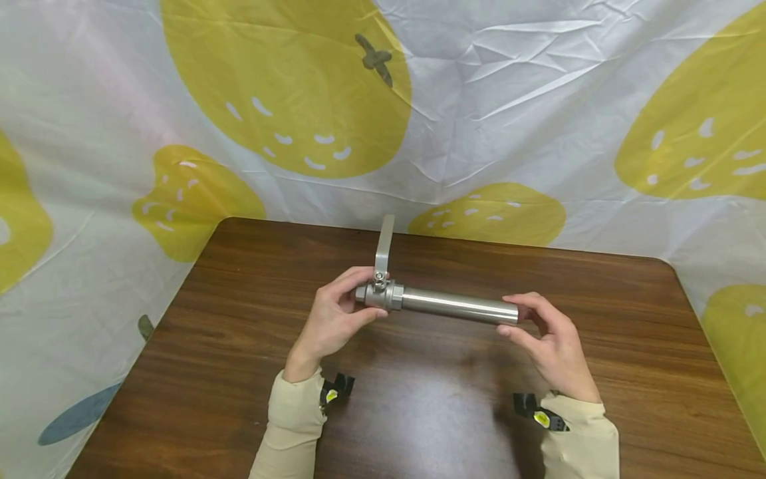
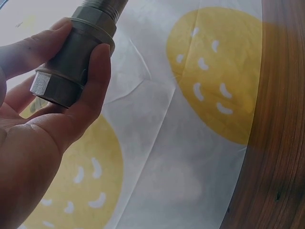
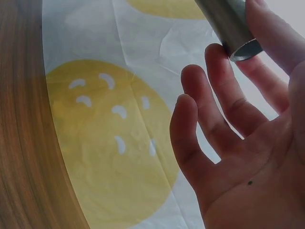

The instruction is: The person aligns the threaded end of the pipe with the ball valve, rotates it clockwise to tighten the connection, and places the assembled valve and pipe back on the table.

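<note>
A steel ball valve (image 1: 378,295) with a flat lever handle (image 1: 384,247) is joined to a smooth metal pipe (image 1: 457,305). My left hand (image 1: 332,319) grips the valve body, thumb on the near side and fingers on the far side. In the left wrist view the valve's hex end (image 2: 57,88) lies inside the curled fingers. At the pipe's other end, my right hand (image 1: 553,342) pinches the tip between thumb and fingers. The right wrist view shows the open pipe end (image 3: 245,50), with the other fingers spread below it. The lever points away, towards the back edge.
Beneath the hands is a dark brown wooden table (image 1: 239,332) with rounded back corners. A white curtain (image 1: 455,133) printed with yellow fruit hangs behind it and along both sides. Each sleeve cuff carries a black wrist camera mount (image 1: 541,416).
</note>
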A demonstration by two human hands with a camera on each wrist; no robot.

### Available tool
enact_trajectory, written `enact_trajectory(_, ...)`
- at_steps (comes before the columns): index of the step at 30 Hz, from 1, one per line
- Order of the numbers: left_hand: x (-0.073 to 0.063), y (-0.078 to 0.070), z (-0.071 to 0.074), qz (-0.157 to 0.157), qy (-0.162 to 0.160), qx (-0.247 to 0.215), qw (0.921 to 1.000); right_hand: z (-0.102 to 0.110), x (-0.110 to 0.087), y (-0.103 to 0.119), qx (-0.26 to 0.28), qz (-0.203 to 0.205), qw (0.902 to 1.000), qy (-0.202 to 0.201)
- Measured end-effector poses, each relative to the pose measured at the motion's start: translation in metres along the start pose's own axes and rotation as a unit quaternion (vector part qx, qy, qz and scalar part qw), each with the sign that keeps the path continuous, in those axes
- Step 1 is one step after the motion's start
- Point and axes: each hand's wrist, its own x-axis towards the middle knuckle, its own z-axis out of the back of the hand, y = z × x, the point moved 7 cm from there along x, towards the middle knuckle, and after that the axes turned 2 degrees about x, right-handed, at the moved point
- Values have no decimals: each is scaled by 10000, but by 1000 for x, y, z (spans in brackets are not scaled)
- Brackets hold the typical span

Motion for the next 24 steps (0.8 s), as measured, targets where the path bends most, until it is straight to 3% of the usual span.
enact_trajectory(7, -1, -1, -1, -57, -4, 50, 10000, 0, -1, 2, -192, 160, 9997, 16)
enact_trajectory(15, -1, -2, -2, -28, 16, 106, 9999, 2, -3, -3, -460, -237, 9987, -24)
enact_trajectory(24, -1, -2, -3, -30, 25, 116, 9999, 1, -2, -5, -377, -467, 9981, -161)
